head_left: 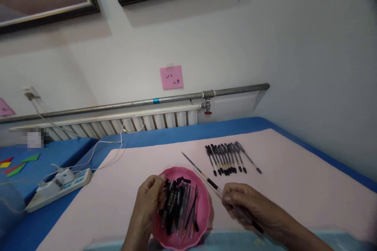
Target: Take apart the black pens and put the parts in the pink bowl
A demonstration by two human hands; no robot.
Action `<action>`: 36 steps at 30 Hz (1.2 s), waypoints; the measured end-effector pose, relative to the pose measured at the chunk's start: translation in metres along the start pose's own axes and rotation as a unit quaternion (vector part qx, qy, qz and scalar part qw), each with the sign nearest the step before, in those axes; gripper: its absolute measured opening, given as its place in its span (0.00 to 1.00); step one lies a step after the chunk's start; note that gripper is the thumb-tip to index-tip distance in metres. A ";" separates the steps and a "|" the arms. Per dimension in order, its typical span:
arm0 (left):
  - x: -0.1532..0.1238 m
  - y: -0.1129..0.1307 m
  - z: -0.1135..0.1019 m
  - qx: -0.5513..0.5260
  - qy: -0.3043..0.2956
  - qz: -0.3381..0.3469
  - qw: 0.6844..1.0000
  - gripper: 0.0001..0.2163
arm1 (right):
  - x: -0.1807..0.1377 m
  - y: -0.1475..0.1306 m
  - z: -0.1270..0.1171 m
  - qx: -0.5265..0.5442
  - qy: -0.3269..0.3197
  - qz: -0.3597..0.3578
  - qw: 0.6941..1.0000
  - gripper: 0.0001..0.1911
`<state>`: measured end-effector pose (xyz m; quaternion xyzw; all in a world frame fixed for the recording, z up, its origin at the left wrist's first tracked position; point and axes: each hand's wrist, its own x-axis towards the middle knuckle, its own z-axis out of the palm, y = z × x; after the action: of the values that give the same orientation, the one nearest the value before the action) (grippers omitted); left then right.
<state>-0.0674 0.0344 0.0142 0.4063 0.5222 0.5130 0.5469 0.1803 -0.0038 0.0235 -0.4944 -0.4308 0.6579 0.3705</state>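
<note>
At the left side of a scalloped pink bowl point(204, 200), my left hand point(149, 198) has its fingers curled in over the rim, next to black pen parts point(171, 200). What those fingers grip, if anything, is hidden. Clear tubes, thin dark refills and small black caps lie in a heap inside the bowl. My right hand point(243, 200) pinches a pen point(212, 184) to the right of the bowl. This pen slants up and left, with a long thin refill sticking out past its black grip and a black end below my hand.
Behind the bowl, several assembled pens point(226, 159) lie in a row on the pink sheet point(282, 157). A power strip point(60, 190) with plugs and white cables sits at left. Coloured flat pieces point(16, 169) lie on the blue surface. A radiator point(167, 119) and pipe run along the wall.
</note>
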 end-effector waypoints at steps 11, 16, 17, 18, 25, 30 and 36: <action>-0.003 -0.003 0.006 0.151 0.009 0.073 0.986 0.11 | -0.005 0.011 0.020 -0.016 -0.074 0.005 0.997 0.05; -0.018 -0.007 0.028 -0.064 -0.184 -0.094 0.976 0.17 | -0.008 0.008 0.032 -0.078 -0.083 0.034 0.993 0.03; -0.019 -0.004 0.027 -0.077 -0.170 -0.089 0.978 0.18 | -0.009 0.006 0.032 -0.099 -0.082 0.044 0.991 0.04; -0.019 0.001 0.024 -0.080 -0.137 -0.072 0.985 0.18 | -0.011 0.003 0.032 -0.119 -0.081 0.052 0.988 0.03; -0.005 0.010 -0.010 0.198 -0.063 0.028 0.978 0.15 | -0.011 -0.001 0.017 -0.109 -0.063 0.035 0.991 0.03; -0.003 -0.003 -0.006 0.353 -0.087 0.058 0.930 0.13 | -0.003 0.006 0.012 -0.029 -0.020 -0.006 0.999 0.07; -0.010 -0.001 0.007 0.316 -0.117 0.052 0.940 0.14 | 0.004 0.011 0.011 0.118 0.016 -0.003 0.993 0.14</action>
<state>-0.0601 0.0249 0.0157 0.6418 0.5681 0.2983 0.4200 0.1677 -0.0068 0.0132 -0.4562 -0.3454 0.6948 0.4356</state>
